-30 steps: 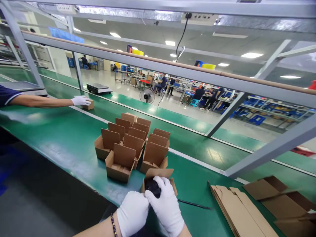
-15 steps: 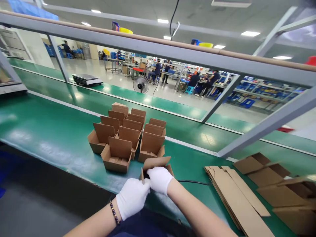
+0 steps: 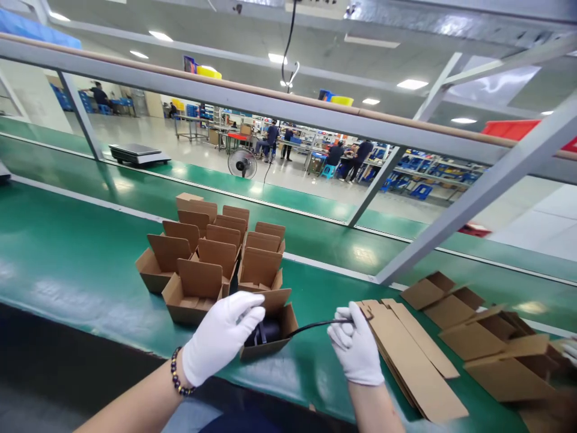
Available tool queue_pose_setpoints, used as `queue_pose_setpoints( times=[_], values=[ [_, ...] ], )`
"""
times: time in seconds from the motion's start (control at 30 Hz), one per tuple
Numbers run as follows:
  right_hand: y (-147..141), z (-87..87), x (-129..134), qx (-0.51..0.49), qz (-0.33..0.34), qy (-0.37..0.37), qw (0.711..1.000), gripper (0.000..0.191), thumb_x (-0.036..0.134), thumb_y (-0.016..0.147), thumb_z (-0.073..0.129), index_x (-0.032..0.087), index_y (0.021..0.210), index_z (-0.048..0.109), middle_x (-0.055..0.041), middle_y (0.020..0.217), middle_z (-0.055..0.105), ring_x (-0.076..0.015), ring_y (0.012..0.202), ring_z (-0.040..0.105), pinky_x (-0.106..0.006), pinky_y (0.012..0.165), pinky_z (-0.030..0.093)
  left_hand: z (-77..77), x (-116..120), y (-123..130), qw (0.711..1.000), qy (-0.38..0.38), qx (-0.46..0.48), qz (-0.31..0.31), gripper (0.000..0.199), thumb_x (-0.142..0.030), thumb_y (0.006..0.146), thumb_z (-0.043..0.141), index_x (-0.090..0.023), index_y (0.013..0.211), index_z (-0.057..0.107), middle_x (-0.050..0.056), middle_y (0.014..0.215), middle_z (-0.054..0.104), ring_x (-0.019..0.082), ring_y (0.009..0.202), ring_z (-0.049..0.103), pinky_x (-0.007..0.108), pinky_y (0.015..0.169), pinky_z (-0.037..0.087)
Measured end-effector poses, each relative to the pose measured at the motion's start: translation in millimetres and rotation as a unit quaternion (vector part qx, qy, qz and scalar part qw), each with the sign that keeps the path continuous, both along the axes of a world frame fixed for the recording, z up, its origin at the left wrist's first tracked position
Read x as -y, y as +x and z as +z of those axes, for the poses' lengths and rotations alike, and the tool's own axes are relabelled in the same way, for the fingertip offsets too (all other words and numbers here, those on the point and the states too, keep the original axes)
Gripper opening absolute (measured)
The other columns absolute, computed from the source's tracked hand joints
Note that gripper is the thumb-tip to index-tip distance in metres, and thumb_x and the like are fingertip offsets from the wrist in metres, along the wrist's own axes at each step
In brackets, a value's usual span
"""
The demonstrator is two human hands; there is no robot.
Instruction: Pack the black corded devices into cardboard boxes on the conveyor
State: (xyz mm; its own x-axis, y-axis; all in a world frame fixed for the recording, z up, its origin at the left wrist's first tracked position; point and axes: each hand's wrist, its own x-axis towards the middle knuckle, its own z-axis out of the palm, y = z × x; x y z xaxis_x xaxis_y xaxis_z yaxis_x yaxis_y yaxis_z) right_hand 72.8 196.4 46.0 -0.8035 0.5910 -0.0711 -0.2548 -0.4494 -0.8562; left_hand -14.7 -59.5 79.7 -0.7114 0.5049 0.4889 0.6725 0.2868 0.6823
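A small open cardboard box [image 3: 288, 322] stands near the bench's front edge, its lid flap raised. Inside it lies a dark object [image 3: 269, 331], partly hidden; I cannot tell its kind. My left hand [image 3: 223, 337], white-gloved, is at the box's left side with fingers stretched and apart, seemingly holding nothing. A black cable [image 3: 311, 326] runs from the box's right rim to my right hand [image 3: 356, 346], also gloved, whose fingers are closed around it. Just right of that hand lies a stack of flat cardboard pieces [image 3: 406, 355].
Several open cardboard boxes [image 3: 201, 279] stand grouped left of centre on the green bench [image 3: 58, 240]. More folded boxes [image 3: 473, 328] line the right side, with part of another gloved hand [image 3: 570, 352] at the edge. Behind are a scale [image 3: 137, 153] and a slanting metal post [image 3: 473, 201].
My right hand has come out of the box and moved right, now gripping the cable. My left hand has shifted left and its fingers have opened. The camera view has turned right.
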Motion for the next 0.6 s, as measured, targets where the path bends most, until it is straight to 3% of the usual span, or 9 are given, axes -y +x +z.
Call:
queue_pose_setpoints(
  times=[0.1, 0.17, 0.23, 0.33, 0.47, 0.53, 0.6],
  values=[
    [-8, 17.7, 42, 0.027, 0.023, 0.06, 0.998, 0.037, 0.053, 0.076, 0.061, 0.016, 0.074, 0.062, 0.004, 0.048, 0.047, -0.0064, 0.037, 0.038, -0.018, 0.034, 0.025, 22.3, -24, 4, 0.988, -0.047, 0.094, -0.116, 0.037, -0.038, 0.089, 0.046, -0.023, 0.122, 0.055, 0.004, 0.122, 0.06, 0.018, 0.109, 0.056, 0.03, 0.096, 0.042],
    [-6, 21.4, 69, 0.005, 0.07, 0.151, 0.986, 0.034, 0.05, 0.081, 0.057, 0.016, 0.077, 0.063, -0.0004, 0.057, 0.058, -0.0102, 0.047, 0.05, -0.021, 0.042, 0.037, 28.2, -36, 6, 0.972, -0.076, 0.116, -0.189, 0.034, -0.035, 0.091, 0.041, -0.022, 0.119, 0.057, 0.003, 0.111, 0.066, 0.017, 0.099, 0.061, 0.027, 0.089, 0.045],
    [0, 20.1, 83, -0.022, 0.115, 0.228, 0.966, 0.033, 0.046, 0.084, 0.054, 0.016, 0.076, 0.064, -0.0019, 0.06, 0.06, -0.0115, 0.054, 0.053, -0.024, 0.05, 0.042, 24.9, -42, 3, 0.962, -0.112, 0.088, -0.234, 0.031, -0.032, 0.094, 0.037, -0.022, 0.104, 0.064, 0.001, 0.091, 0.068, 0.014, 0.082, 0.062, 0.024, 0.079, 0.046],
    [10, 17.2, 72, 0.012, 0.119, 0.232, 0.965, 0.032, 0.047, 0.081, 0.059, 0.016, 0.08, 0.066, 0.0006, 0.056, 0.056, -0.0078, 0.045, 0.046, -0.021, 0.043, 0.035, 8.2, -34, -9, 0.96, -0.196, -0.055, -0.193, 0.029, -0.024, 0.092, 0.037, -0.021, 0.088, 0.066, 0.0, 0.079, 0.064, 0.014, 0.072, 0.058, 0.025, 0.071, 0.043],
    [18, 23.9, 30, 0.042, 0.068, 0.175, 0.981, 0.031, 0.046, 0.074, 0.067, 0.016, 0.08, 0.062, 0.0033, 0.054, 0.053, -0.0059, 0.042, 0.043, -0.018, 0.039, 0.03, -11.4, -13, -16, 0.921, -0.318, -0.193, -0.12, 0.024, -0.012, 0.086, 0.041, -0.02, 0.082, 0.063, 0.002, 0.079, 0.061, 0.017, 0.07, 0.055, 0.027, 0.064, 0.039],
    [17, 33.3, 18, 0.065, 0.06, 0.198, 0.976, 0.032, 0.047, 0.074, 0.067, 0.017, 0.079, 0.06, 0.0032, 0.056, 0.054, -0.0071, 0.043, 0.045, -0.019, 0.041, 0.032, -16.1, -9, -11, 0.898, -0.366, -0.221, -0.103, 0.022, -0.011, 0.084, 0.044, -0.02, 0.077, 0.063, 0.005, 0.078, 0.061, 0.019, 0.07, 0.054, 0.029, 0.063, 0.04],
    [11, 45.2, 17, 0.112, 0.072, 0.277, 0.952, 0.03, 0.047, 0.077, 0.063, 0.018, 0.079, 0.059, 0.0031, 0.057, 0.055, -0.0083, 0.044, 0.046, -0.02, 0.042, 0.034, -20.3, -11, -4, 0.878, -0.405, -0.237, -0.093, 0.023, -0.008, 0.081, 0.044, -0.017, 0.074, 0.064, 0.008, 0.074, 0.061, 0.022, 0.069, 0.055, 0.035, 0.065, 0.042]
  ],
)
